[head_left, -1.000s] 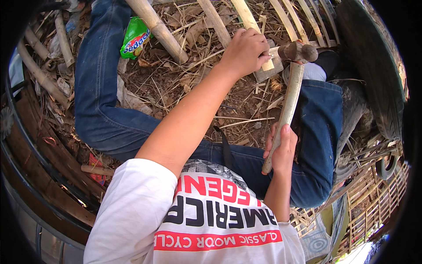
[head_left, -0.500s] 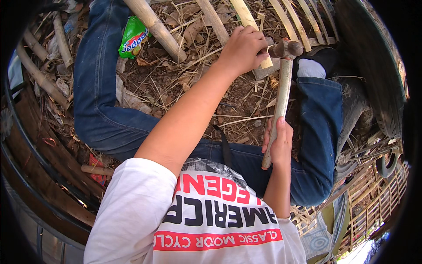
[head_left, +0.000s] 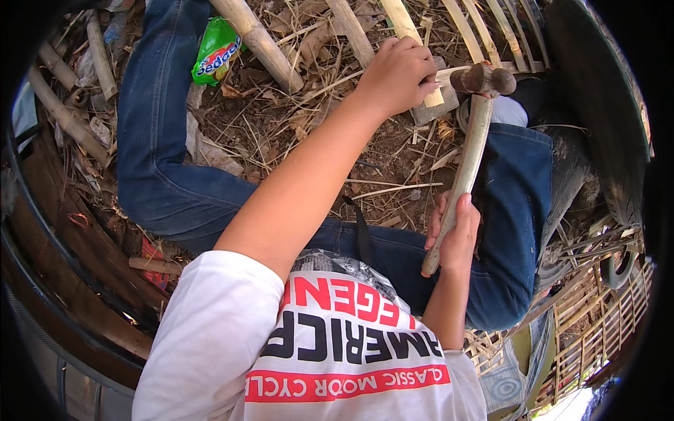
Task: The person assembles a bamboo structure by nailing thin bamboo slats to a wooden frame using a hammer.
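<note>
My right hand [head_left: 458, 235] is closed round the lower part of a hammer's pale wooden handle [head_left: 465, 165]. The hammer's rusty brown head [head_left: 483, 79] is raised to the right of my left hand, apart from it. My left hand [head_left: 400, 76] lies over the near end of a pale bamboo slat [head_left: 403, 19], fingers bent and fingertips pinched at its right edge. Whatever sits between those fingertips is too small or hidden to name. Beneath the slat's end shows a grey block [head_left: 430, 112]. A light crosspiece [head_left: 451, 72] runs from there behind the hammer head.
Thick bamboo poles [head_left: 260, 45] and thinner slats [head_left: 491, 31] lie across the far side. A green wrapper [head_left: 216, 50] rests by my left leg [head_left: 154, 140] on littered soil. At the right stand a dark tyre [head_left: 604, 105] and woven bamboo lattice [head_left: 597, 323].
The hammer head has swung to the right, away from my left hand, and its handle leans more. My left hand stays at the slat's end. The whole view has shifted slightly.
</note>
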`<state>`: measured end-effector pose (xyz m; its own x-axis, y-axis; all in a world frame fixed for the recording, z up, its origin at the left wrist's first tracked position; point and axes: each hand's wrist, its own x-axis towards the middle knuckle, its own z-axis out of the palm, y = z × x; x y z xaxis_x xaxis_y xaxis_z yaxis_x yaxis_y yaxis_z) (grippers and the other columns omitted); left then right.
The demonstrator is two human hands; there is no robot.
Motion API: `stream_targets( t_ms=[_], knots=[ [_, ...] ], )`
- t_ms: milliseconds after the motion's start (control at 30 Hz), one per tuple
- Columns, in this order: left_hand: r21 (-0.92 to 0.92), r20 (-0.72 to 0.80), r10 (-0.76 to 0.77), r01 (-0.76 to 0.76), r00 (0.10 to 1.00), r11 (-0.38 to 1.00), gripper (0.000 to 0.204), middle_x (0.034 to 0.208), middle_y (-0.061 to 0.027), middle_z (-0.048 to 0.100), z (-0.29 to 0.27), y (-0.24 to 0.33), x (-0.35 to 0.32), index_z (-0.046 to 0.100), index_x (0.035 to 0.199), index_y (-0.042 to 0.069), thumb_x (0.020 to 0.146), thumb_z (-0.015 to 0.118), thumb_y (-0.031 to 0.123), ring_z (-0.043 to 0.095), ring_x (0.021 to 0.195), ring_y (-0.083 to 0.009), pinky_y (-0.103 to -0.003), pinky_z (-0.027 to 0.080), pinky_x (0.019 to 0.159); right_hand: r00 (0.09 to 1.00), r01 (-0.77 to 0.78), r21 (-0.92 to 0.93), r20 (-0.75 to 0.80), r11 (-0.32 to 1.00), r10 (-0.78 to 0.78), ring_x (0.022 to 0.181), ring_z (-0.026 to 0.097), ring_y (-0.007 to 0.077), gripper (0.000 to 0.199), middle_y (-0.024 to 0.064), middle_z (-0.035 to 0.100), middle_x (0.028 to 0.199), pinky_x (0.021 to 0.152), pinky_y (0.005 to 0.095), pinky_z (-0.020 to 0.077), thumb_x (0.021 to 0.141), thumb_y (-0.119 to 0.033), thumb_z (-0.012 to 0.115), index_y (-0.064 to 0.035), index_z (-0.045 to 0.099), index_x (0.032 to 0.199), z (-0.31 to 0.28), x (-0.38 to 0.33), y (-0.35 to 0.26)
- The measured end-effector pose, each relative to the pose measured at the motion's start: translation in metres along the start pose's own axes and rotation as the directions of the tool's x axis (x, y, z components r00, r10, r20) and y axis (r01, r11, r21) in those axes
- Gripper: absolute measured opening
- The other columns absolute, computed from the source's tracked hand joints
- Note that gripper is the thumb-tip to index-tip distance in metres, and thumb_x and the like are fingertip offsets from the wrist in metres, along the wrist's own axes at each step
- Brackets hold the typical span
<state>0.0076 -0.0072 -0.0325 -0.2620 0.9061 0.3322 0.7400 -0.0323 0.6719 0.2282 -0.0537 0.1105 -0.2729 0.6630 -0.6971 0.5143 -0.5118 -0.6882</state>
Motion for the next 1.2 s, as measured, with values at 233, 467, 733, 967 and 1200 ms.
stream_targets(
  t_ms=[233,467,733,967,1200],
  knots=[
    [0.01,0.019,-0.054,0.054,0.998,0.999,0.017,0.089,0.0001,0.067,-0.004,-0.001,-0.004,0.071,0.078,0.009,0.075,0.08,0.023,0.061,0.098,-0.0225,-0.039,0.044,0.094,0.999,-0.013,-0.118,0.027,0.993,0.017,0.039,0.045,0.0128,0.061,0.0053,0.047,0.053,0.038,0.0266,0.037,0.104,-0.055,0.033,-0.0011,0.053,0.083,0.003,0.007,0.004],
    [-0.007,-0.016,0.002,-0.002,1.0,1.0,0.016,0.09,0.0008,0.066,0.001,-0.002,-0.002,0.07,0.077,0.008,0.075,0.08,0.021,0.06,0.1,-0.0219,-0.039,0.044,0.095,0.999,0.015,-0.052,0.033,0.999,-0.013,0.039,0.045,0.0121,0.062,0.0052,0.046,0.052,0.037,0.0263,0.0362,0.103,-0.057,0.033,-0.0011,0.053,0.083,0.001,0.005,0.001],
    [-0.029,-0.008,0.009,-0.009,1.0,1.0,0.015,0.09,-0.0002,0.066,0.0,0.0,0.0,0.071,0.078,0.008,0.074,0.08,0.021,0.06,0.099,-0.0232,-0.04,0.045,0.094,0.997,0.07,0.019,0.013,0.997,-0.071,0.038,0.044,0.0122,0.063,0.0056,0.046,0.052,0.036,0.0252,0.0359,0.103,-0.057,0.033,-0.0006,0.051,0.082,-0.005,-0.001,0.003],
    [0.01,0.048,-0.026,0.026,0.999,1.0,0.016,0.089,-0.0002,0.066,-0.003,0.0,-0.005,0.071,0.078,0.008,0.075,0.08,0.022,0.06,0.098,-0.0229,-0.04,0.045,0.093,1.0,0.002,0.0,-0.009,1.0,-0.002,0.039,0.044,0.0125,0.062,0.0058,0.046,0.053,0.036,0.0255,0.036,0.104,-0.055,0.033,-0.0001,0.053,0.083,-0.003,0.001,0.002],
    [0.022,-0.043,0.023,-0.022,0.999,1.0,0.017,0.088,-0.0001,0.065,0.002,-0.005,-0.002,0.071,0.077,0.009,0.074,0.081,0.022,0.06,0.098,-0.0228,-0.039,0.045,0.092,0.998,0.04,-0.134,0.048,0.99,-0.034,0.039,0.045,0.0121,0.062,0.0049,0.046,0.051,0.037,0.0253,0.0355,0.104,-0.055,0.033,-0.0013,0.052,0.08,0.001,0.009,0.009]
  ],
)
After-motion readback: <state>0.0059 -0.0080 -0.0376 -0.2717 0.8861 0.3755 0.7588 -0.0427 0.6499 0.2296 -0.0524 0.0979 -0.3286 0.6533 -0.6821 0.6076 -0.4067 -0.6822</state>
